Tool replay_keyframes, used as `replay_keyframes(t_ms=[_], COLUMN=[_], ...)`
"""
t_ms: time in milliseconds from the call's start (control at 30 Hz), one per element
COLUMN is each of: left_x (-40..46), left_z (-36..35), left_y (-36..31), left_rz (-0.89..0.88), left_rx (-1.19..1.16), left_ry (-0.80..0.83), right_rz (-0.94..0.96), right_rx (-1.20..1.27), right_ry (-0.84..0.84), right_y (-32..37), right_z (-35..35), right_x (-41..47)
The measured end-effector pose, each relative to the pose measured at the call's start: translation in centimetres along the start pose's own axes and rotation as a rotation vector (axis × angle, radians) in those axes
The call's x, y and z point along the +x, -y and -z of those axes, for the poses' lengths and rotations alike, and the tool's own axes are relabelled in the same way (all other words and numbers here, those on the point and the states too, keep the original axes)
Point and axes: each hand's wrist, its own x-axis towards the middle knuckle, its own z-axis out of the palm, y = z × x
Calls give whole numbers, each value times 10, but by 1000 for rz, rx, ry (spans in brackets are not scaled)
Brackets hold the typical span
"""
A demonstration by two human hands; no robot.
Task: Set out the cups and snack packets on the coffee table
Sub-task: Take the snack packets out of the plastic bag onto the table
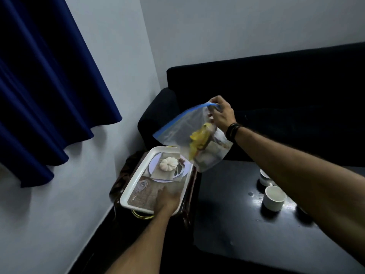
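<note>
- Right hand point(222, 113): pinches the blue zip edge of a clear zip bag point(189, 139) at one corner, holding it in the air above the far end of the tray point(128, 196).
- Left hand point(167, 200): lies flat, fingers spread, on the near end of the tray; it grasps nothing.
- The white tray rests on a dark side stand, just beside the left edge of the coffee table point(227, 204).
- Risk: the bag hangs tilted from a single corner. If the zip is not sealed, which cannot be told, the yellow snack packets point(197, 139) could slide out.
- Risk: the bag's lower corner hangs close to the tray rim; a swing toward the table could catch it.
- Risk: the tray appears to overhang the stand on the near side; downward pressure from the flat hand could tip it.
- Risk: the right forearm passes above the cups; lowering it could knock them.
- Count: one bag; one tray; two white cups clearly seen on the table, right of the tray, a near cup point(274, 196) and a far cup point(264, 177) partly hidden by the forearm. Packets inside the bag cannot be counted.
</note>
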Motion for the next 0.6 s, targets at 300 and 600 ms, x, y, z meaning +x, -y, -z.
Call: replay_keyframes(t_ms=[300, 600], left_x=[-40, -85], left_z=[62, 37], left_y=[-69, -96], left_rz=[-148, -517], left_rx=[-817, -373], left_ry=[-154, -3], right_rz=[-87, -307], right_rx=[-152, -103], right_ry=[314, 302], right_y=[-25, -50], right_z=[74, 69], right_x=[-83, -145])
